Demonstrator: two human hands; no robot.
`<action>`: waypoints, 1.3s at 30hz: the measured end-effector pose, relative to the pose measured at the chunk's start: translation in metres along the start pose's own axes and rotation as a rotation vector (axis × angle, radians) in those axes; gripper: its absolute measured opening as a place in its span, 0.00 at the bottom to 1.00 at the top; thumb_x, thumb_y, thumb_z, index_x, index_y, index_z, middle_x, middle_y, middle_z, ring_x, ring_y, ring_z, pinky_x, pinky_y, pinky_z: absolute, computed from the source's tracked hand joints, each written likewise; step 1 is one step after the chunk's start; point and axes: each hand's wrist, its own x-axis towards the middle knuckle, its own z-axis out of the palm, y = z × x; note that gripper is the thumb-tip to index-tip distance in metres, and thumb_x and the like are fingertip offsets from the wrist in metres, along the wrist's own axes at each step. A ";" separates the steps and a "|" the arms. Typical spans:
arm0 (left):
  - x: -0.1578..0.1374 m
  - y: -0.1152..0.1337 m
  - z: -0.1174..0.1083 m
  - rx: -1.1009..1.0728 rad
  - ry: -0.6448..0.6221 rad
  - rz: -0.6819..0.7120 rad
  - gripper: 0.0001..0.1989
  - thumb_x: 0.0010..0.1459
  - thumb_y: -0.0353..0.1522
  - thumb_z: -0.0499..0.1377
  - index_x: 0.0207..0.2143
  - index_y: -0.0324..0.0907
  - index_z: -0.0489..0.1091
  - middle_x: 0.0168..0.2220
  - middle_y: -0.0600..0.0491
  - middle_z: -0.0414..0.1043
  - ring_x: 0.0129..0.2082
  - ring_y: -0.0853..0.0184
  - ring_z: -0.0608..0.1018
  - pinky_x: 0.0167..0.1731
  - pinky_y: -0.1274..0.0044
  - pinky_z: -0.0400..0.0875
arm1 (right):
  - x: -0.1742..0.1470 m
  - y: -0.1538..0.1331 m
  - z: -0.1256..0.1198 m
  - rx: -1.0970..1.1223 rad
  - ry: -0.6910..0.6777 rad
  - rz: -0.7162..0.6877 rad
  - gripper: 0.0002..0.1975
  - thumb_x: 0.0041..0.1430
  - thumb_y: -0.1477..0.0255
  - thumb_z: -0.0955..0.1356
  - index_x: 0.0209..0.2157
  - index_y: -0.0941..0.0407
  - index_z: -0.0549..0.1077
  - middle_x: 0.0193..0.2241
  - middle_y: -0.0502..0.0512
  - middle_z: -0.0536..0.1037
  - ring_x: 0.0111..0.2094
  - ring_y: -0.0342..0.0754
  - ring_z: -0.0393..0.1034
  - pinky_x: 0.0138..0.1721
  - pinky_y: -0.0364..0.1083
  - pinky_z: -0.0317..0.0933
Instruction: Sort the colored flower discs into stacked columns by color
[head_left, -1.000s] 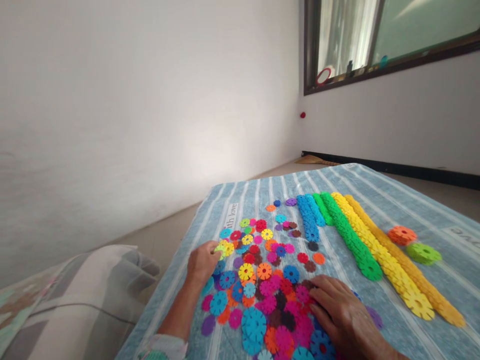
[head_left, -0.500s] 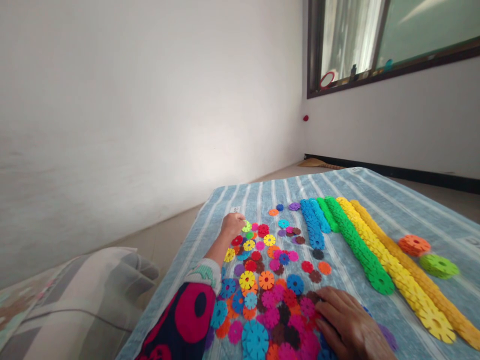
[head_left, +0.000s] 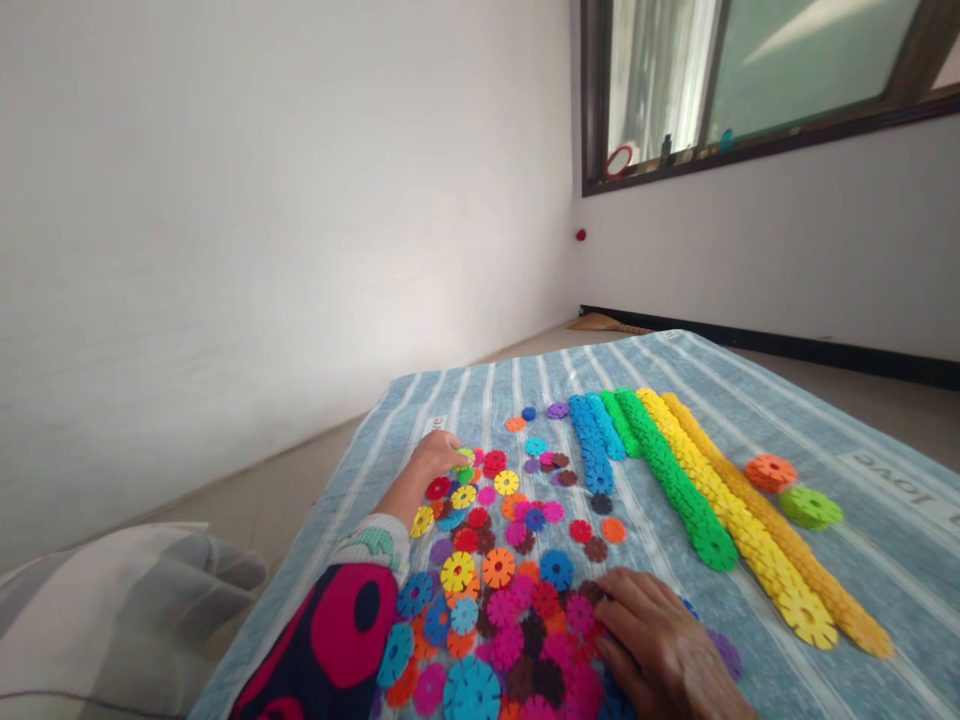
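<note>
At the far left of a spread of colourful notched plastic discs, my left hand [head_left: 435,453] pinches the edge of a lime-green disc [head_left: 466,459]. My right hand [head_left: 664,635] lies palm down at the near right of the loose discs, fingers stretched over them and holding nothing that shows. Close to its fingertips are a magenta disc [head_left: 580,614] and a red disc [head_left: 545,600]. Yellow, orange, blue, brown and pink discs lie mixed between the hands, many overlapping. A yellow disc [head_left: 507,482] sits to the right of my left hand.
Overlapping rows of blue discs [head_left: 592,440], green discs [head_left: 679,480] and yellow discs [head_left: 739,520] run along the right. Beyond them stand an orange stack [head_left: 770,472] and a lime-green stack [head_left: 811,508]. A striped blue cloth [head_left: 817,420] covers the surface; a white wall [head_left: 285,200] rises behind.
The view has turned slightly right, so everything sits further left. My left fingers have come down onto the lime-green disc. My right hand stays on the pile.
</note>
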 end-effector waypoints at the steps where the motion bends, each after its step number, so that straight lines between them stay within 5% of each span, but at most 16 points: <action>1: -0.001 0.001 0.000 -0.021 -0.003 -0.011 0.07 0.30 0.31 0.66 0.18 0.39 0.73 0.16 0.57 0.70 0.23 0.67 0.74 0.24 0.79 0.63 | 0.001 -0.001 0.000 0.009 0.003 0.012 0.05 0.60 0.75 0.63 0.33 0.52 0.70 0.37 0.53 0.74 0.39 0.49 0.69 0.40 0.48 0.64; 8: -0.022 0.008 -0.016 -0.207 0.030 -0.086 0.07 0.35 0.30 0.63 0.21 0.38 0.72 0.16 0.58 0.67 0.19 0.71 0.69 0.22 0.79 0.62 | 0.003 -0.008 -0.002 0.048 0.042 0.033 0.08 0.61 0.75 0.61 0.30 0.53 0.70 0.33 0.54 0.75 0.36 0.50 0.70 0.37 0.49 0.65; 13: -0.055 0.038 -0.029 -0.330 -0.032 -0.029 0.11 0.35 0.34 0.65 0.25 0.37 0.72 0.17 0.58 0.66 0.19 0.73 0.67 0.21 0.79 0.61 | 0.001 -0.003 0.001 0.113 0.190 0.148 0.11 0.61 0.72 0.62 0.44 0.53 0.70 0.40 0.56 0.77 0.41 0.50 0.72 0.41 0.48 0.67; 16: -0.091 0.066 -0.016 -0.394 -0.153 0.070 0.11 0.34 0.33 0.65 0.24 0.37 0.73 0.19 0.58 0.68 0.22 0.73 0.69 0.24 0.80 0.63 | 0.001 -0.002 0.002 0.178 0.279 0.278 0.16 0.59 0.66 0.65 0.49 0.53 0.68 0.42 0.56 0.77 0.43 0.51 0.73 0.43 0.48 0.68; 21: -0.158 0.108 0.026 -0.593 -0.530 0.198 0.08 0.37 0.31 0.65 0.22 0.37 0.72 0.17 0.60 0.65 0.19 0.75 0.66 0.22 0.81 0.59 | 0.003 -0.011 -0.001 0.402 0.306 0.543 0.19 0.58 0.60 0.65 0.48 0.52 0.70 0.37 0.54 0.80 0.38 0.49 0.75 0.40 0.44 0.70; 25: -0.191 0.122 0.049 -0.743 -0.673 0.172 0.08 0.35 0.29 0.66 0.22 0.37 0.72 0.19 0.59 0.67 0.20 0.76 0.66 0.23 0.82 0.59 | 0.004 -0.016 -0.006 0.557 0.291 0.523 0.13 0.58 0.60 0.65 0.38 0.52 0.75 0.32 0.51 0.80 0.33 0.47 0.75 0.35 0.40 0.68; 29: -0.193 0.119 0.049 -0.708 -0.688 0.210 0.10 0.36 0.32 0.67 0.24 0.38 0.73 0.21 0.59 0.68 0.22 0.75 0.67 0.25 0.82 0.61 | 0.004 -0.016 -0.010 0.592 0.254 0.529 0.11 0.58 0.61 0.65 0.32 0.52 0.75 0.25 0.49 0.77 0.30 0.45 0.73 0.31 0.39 0.65; 32: -0.169 0.106 0.032 -0.438 -0.564 0.310 0.10 0.41 0.34 0.65 0.28 0.39 0.74 0.26 0.56 0.73 0.27 0.71 0.72 0.28 0.81 0.64 | 0.004 -0.015 -0.011 0.583 0.222 0.545 0.13 0.58 0.60 0.64 0.29 0.53 0.74 0.23 0.49 0.75 0.28 0.45 0.72 0.29 0.38 0.64; 35: -0.129 0.086 0.008 0.178 -0.126 0.210 0.06 0.50 0.30 0.57 0.27 0.42 0.75 0.29 0.54 0.75 0.32 0.69 0.75 0.32 0.80 0.65 | 0.004 -0.014 -0.010 0.557 0.221 0.561 0.14 0.58 0.59 0.64 0.28 0.53 0.74 0.22 0.49 0.75 0.27 0.45 0.71 0.29 0.38 0.63; 39: -0.083 0.055 -0.012 0.336 -0.035 0.094 0.06 0.46 0.27 0.58 0.26 0.41 0.75 0.30 0.50 0.76 0.36 0.62 0.76 0.33 0.77 0.64 | 0.004 -0.013 -0.004 0.522 0.227 0.556 0.17 0.59 0.57 0.62 0.29 0.54 0.74 0.24 0.50 0.76 0.27 0.45 0.70 0.28 0.38 0.63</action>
